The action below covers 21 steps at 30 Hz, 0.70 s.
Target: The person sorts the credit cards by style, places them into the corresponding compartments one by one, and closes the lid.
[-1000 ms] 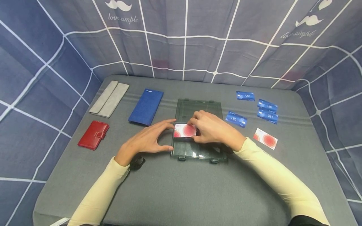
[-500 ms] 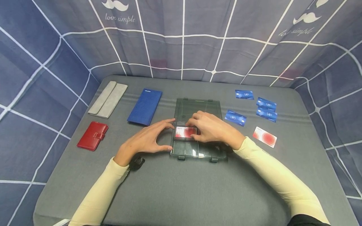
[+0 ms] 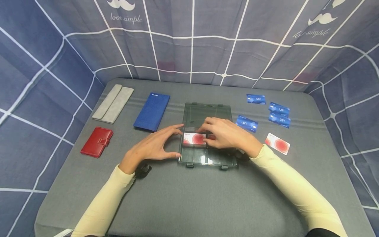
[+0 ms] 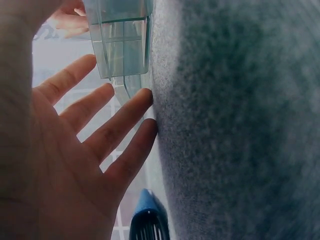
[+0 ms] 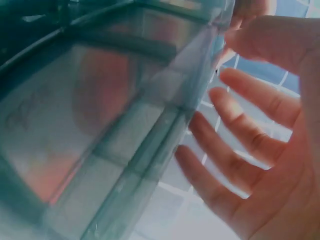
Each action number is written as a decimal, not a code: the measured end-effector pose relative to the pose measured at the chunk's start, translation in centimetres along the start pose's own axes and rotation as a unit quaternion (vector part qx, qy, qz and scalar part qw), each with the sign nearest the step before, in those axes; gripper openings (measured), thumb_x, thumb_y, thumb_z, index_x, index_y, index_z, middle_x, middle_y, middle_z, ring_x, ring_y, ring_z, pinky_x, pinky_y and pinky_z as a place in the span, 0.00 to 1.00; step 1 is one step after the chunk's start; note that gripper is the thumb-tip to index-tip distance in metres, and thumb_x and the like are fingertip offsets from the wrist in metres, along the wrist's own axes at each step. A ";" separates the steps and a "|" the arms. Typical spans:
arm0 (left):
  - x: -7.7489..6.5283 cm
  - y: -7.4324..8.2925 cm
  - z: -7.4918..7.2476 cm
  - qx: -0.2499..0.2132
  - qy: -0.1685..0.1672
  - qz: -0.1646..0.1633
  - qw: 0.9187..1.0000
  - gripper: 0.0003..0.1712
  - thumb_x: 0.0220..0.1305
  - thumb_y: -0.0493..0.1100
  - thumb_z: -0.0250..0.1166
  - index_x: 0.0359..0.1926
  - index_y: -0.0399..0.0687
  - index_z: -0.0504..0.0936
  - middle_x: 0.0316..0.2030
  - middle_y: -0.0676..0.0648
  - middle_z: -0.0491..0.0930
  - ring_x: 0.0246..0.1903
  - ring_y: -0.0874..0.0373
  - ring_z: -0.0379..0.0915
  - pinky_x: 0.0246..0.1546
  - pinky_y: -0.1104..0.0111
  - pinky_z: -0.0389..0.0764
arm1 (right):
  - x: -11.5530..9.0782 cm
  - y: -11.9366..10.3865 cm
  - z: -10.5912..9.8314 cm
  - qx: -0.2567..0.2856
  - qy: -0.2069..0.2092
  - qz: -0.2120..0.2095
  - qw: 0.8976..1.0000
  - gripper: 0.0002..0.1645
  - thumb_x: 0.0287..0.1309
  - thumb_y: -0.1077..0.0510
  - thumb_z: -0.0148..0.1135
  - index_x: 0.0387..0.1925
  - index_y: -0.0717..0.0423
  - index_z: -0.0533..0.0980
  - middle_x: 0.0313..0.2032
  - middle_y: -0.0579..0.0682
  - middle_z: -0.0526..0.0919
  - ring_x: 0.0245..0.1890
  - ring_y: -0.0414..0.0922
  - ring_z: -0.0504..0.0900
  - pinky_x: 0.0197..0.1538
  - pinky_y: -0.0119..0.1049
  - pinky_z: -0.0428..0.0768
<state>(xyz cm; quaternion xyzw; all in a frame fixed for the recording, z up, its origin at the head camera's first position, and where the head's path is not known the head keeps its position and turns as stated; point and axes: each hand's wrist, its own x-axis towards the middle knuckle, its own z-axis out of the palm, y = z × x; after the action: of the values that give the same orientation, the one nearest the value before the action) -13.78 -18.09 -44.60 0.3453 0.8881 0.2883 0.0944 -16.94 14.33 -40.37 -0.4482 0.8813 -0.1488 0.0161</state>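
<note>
A white and red card (image 3: 193,139) lies flat in a left compartment of the dark transparent plastic box (image 3: 207,113), whose lid is folded back. Over the card's right edge is my right hand (image 3: 225,133). In the right wrist view, the card (image 5: 100,95) shows through the box's clear wall, while the right hand (image 5: 260,160) has its fingers spread and nothing pinched. My left hand (image 3: 152,144) curves beside the box's left edge. Its fingers look relaxed in the left wrist view, fingertips (image 4: 89,61) at or very near the box wall (image 4: 125,45).
Several blue VIP cards (image 3: 256,99) and a second white and red card (image 3: 277,143) lie on the right of the grey table (image 3: 189,200). A blue folder (image 3: 152,112), a grey sleeve (image 3: 113,103) and a red wallet (image 3: 97,142) lie left. A patterned curtain surrounds the table.
The card has settled lower into the box compartment. My right hand has let go of it and drawn slightly right. The left hand has stayed in place.
</note>
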 end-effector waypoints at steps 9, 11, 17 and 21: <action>-0.1 -0.1 0.1 0.009 0.006 0.011 1.000 0.46 0.60 0.68 0.78 0.72 0.53 0.75 0.83 0.55 0.59 0.80 0.54 0.60 0.76 0.48 0.67 | -2.4 1.4 -0.7 0.014 0.016 0.013 1.000 0.19 0.65 0.53 0.71 0.57 0.50 0.87 0.48 0.49 0.85 0.41 0.45 0.83 0.46 0.47 0.85; -0.1 -0.2 0.1 0.011 0.004 0.010 1.000 0.46 0.60 0.69 0.77 0.72 0.53 0.75 0.83 0.56 0.59 0.80 0.54 0.59 0.76 0.48 0.67 | -3.2 1.8 -0.7 0.019 0.019 0.021 0.999 0.19 0.65 0.53 0.71 0.57 0.50 0.87 0.48 0.49 0.86 0.40 0.46 0.84 0.46 0.47 0.84; 0.0 -0.2 0.0 0.011 0.000 0.004 1.000 0.47 0.61 0.71 0.76 0.73 0.54 0.74 0.83 0.55 0.58 0.80 0.54 0.59 0.76 0.48 0.67 | -5.7 2.7 -0.9 0.016 0.043 0.047 0.998 0.18 0.66 0.53 0.72 0.55 0.49 0.87 0.49 0.46 0.86 0.40 0.47 0.86 0.43 0.48 0.85; 0.0 -0.1 0.0 0.011 0.002 0.003 1.000 0.48 0.60 0.71 0.75 0.73 0.55 0.74 0.83 0.54 0.58 0.80 0.54 0.60 0.75 0.47 0.68 | -7.4 3.4 -1.3 0.015 0.056 0.070 0.996 0.17 0.66 0.54 0.73 0.55 0.49 0.87 0.49 0.46 0.86 0.44 0.47 0.87 0.45 0.51 0.85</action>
<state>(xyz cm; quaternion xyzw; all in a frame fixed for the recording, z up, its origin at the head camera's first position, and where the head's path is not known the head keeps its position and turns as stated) -13.79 -18.17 -44.60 0.3488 0.8901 0.2797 0.0884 -15.38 22.44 -40.87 -0.3765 0.9075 -0.1857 -0.0164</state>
